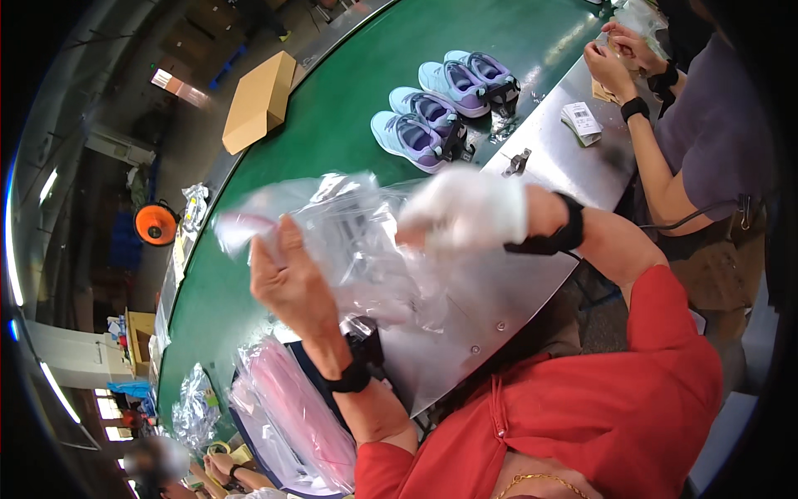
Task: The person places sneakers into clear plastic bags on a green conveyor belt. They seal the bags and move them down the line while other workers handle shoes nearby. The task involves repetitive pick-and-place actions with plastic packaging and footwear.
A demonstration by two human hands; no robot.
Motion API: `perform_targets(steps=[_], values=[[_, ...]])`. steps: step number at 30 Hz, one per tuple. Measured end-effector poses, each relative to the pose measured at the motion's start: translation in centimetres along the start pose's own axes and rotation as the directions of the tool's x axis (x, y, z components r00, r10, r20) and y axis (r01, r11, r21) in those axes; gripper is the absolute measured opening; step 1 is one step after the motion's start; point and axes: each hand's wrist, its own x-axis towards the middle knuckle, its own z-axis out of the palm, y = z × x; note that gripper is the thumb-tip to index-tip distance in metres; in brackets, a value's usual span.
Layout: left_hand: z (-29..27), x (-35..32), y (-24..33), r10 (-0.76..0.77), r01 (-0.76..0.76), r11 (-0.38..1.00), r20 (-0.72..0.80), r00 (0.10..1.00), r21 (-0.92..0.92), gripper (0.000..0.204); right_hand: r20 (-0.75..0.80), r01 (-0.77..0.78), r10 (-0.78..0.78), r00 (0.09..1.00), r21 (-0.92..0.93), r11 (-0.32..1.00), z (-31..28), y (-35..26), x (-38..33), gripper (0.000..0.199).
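Observation:
A clear plastic bag (345, 237) is spread in front of me, above the metal work surface and the green belt. My left hand (295, 283) is bare and pinches the bag's left end between thumb and fingers. At the bag's right side is my right hand (474, 212), in a whitish glove and smeared by motion. Its fingers look curled against the plastic, but whether they grip it is too blurred to tell. Pale blue and purple sneakers (411, 137) stand in pairs on the belt beyond my right hand, with dark pieces at their heels.
A green conveyor belt (349, 66) runs past the metal table (499, 283). Pink-tinted plastic bags (291, 407) lie stacked near my left elbow. An opened cardboard box (259, 100) sits at the far edge. On the right, a co-worker's hands (619, 66) are near paper tags (582, 123).

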Motion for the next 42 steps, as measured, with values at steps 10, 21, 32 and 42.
perform_targets(steps=[10,21,32,42], values=[[-0.9,-0.8,-2.5,-0.139,0.135,0.982,-0.023,0.990,-0.133,0.016,0.082,-0.362,0.723,0.686,-0.824,0.437,-0.9,11.1,4.6,0.063],[-2.0,-1.7,-3.8,-0.167,0.166,0.952,0.020,0.986,-0.256,0.018,-0.220,-0.575,0.561,0.798,0.001,0.818,-0.7,11.6,2.4,0.050],[-1.8,-1.7,-1.1,0.101,-0.055,0.950,0.133,0.986,-0.307,0.024,-0.266,-0.231,0.401,0.877,0.500,0.835,-3.3,-4.1,-10.8,0.049],[3.7,-8.4,6.6,0.445,-0.299,0.888,0.483,0.754,-0.350,0.018,0.105,-0.013,0.126,0.986,-0.716,0.698,5.2,-8.4,-6.2,0.028]])
